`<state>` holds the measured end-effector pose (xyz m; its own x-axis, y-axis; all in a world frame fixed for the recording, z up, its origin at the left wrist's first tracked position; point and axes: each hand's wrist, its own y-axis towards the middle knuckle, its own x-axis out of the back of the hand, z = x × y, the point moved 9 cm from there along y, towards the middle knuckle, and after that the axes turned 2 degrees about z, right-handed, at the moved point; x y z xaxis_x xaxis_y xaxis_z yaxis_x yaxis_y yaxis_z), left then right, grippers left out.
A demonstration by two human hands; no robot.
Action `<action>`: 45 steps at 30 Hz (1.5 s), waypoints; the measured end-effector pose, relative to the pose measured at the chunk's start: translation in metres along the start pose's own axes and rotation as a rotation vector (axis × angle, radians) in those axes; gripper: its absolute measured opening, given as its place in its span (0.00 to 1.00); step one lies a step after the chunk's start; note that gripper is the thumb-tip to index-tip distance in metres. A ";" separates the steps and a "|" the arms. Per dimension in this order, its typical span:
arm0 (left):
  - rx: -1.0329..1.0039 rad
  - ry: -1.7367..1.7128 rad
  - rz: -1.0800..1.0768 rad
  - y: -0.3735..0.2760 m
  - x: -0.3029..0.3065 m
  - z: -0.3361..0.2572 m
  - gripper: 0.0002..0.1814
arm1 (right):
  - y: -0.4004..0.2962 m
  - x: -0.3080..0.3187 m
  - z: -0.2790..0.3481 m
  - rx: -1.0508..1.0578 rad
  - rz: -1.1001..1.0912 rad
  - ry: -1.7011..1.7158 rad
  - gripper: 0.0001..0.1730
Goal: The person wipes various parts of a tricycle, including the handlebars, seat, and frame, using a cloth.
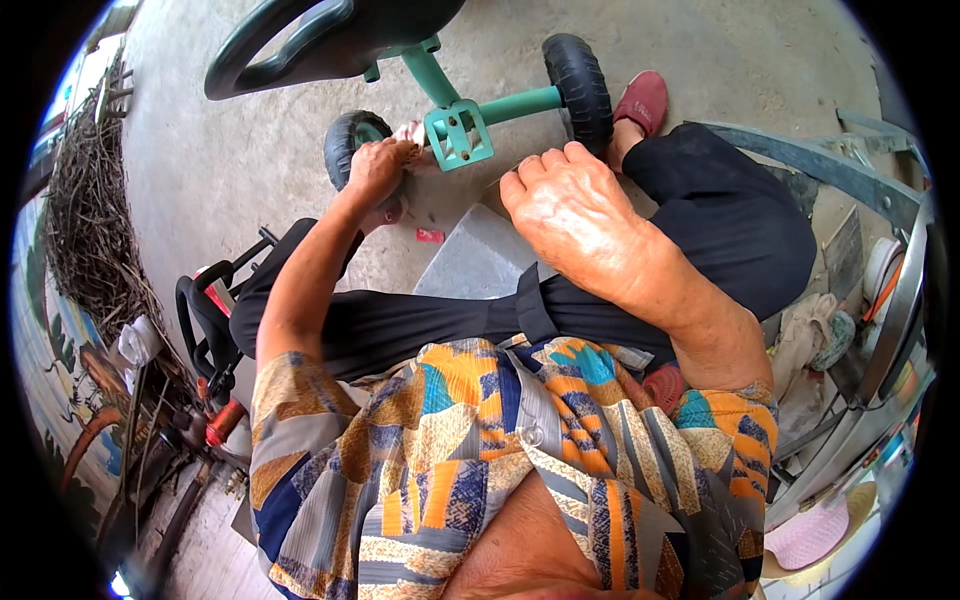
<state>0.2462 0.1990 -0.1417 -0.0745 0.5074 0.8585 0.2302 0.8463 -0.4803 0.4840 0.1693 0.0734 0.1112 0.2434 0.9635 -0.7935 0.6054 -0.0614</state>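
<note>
A green metal frame (517,105) with black ribbed wheels (577,90) stands on the floor before me, and a black seat-like part (360,37) sits at its top end. My left hand (379,169) is at the frame's left wheel (349,146), its fingers curled around a crumpled pale and reddish cloth (411,135). To the right of the frame's square bracket (457,135), my right hand (574,206) is raised with bent fingers; its fingertips face away, and whether something thin is pinched there cannot be told.
A grey slab (476,255) lies between my legs, near a small red scrap (430,235). Bundled twigs (94,202) and black tubular parts (206,322) are at the left. On the right are a metal frame (817,154), rags (802,337) and a straw hat (817,536).
</note>
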 end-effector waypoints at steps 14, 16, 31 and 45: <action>-0.020 -0.095 -0.159 0.010 0.005 -0.097 0.24 | -0.015 0.006 0.015 0.145 -0.220 0.081 0.08; -0.177 -0.095 -0.215 0.002 -0.005 -0.092 0.27 | -0.007 -0.006 0.016 0.120 -0.179 0.054 0.07; -0.022 -1.216 0.428 -0.029 0.058 -0.169 0.12 | 0.013 -0.040 -0.036 -0.225 -0.260 0.501 0.22; 0.326 -1.462 -0.718 -0.096 0.126 -0.004 0.23 | 0.007 -0.102 -0.041 -0.182 0.090 0.196 0.10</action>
<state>0.2185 0.1814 0.0132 -0.8995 -0.4216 0.1150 -0.4368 0.8600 -0.2639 0.4913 0.1796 -0.0359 0.1725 0.4332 0.8846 -0.6869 0.6966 -0.2072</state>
